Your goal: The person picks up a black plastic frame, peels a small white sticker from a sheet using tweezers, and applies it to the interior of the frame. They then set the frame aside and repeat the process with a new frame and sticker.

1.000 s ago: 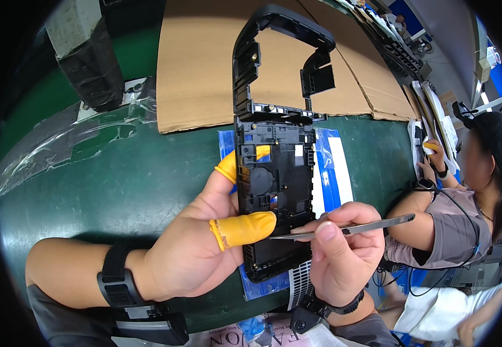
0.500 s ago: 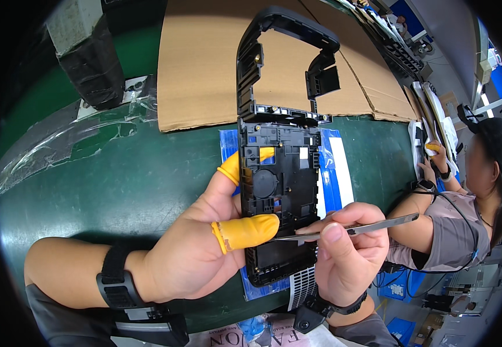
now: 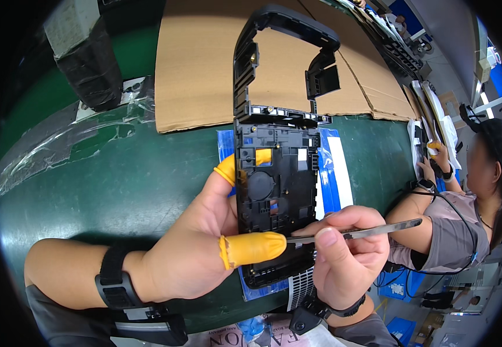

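A black plastic housing [image 3: 285,191], with an open frame at its far end and brass inserts in its ribs, is held up above the table. My left hand [image 3: 184,257] grips its left side. Yellow finger cots [image 3: 254,250] cover my left thumb, which lies across the near part, and a finger showing through an opening from behind. Closed around slim metal tweezers [image 3: 384,231], my right hand [image 3: 349,260] is at the housing's right side. The tweezers' tip reaches my left thumb's end; anything between them is hidden.
Under the housing, blue plastic-wrapped material [image 3: 329,179] lies on the green table [image 3: 106,191]. Cardboard sheets [image 3: 199,75] cover the back. A black-wrapped post [image 3: 92,69] stands left, near clear film [image 3: 60,147]. At the right, another person [image 3: 442,214] handles white-and-black pieces.
My left thumb has slid right across the housing and sits a little lower. The housing has shifted slightly left. The tweezers have moved slightly right and are still in my right hand.
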Motion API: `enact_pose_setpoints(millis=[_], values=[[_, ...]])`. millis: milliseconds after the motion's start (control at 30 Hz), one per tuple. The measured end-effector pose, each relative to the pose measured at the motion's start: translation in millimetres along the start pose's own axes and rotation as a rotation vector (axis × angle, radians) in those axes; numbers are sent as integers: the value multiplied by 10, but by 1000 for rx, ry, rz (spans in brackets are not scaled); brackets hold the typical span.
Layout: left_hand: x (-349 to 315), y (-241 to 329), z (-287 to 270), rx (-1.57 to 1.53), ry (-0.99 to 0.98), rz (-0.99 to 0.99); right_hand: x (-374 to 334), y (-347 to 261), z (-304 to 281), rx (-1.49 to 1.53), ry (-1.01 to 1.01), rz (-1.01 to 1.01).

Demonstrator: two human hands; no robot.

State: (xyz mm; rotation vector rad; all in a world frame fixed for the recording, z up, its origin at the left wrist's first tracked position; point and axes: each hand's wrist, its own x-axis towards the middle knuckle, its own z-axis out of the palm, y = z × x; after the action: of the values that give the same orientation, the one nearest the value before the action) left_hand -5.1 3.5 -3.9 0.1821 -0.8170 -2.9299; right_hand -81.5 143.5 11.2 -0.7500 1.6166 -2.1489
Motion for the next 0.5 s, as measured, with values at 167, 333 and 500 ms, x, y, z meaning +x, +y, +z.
enact_pose_setpoints(millis=[167,333,500], values=[[6,-6,-6,124,54,-5,-13,-46,22,-35,45,56],[18,27,-31,151,30,22,70,-111,-303,104,265,-22],[126,53,-32,190,43,195,52,6,-565,-119,234,105]])
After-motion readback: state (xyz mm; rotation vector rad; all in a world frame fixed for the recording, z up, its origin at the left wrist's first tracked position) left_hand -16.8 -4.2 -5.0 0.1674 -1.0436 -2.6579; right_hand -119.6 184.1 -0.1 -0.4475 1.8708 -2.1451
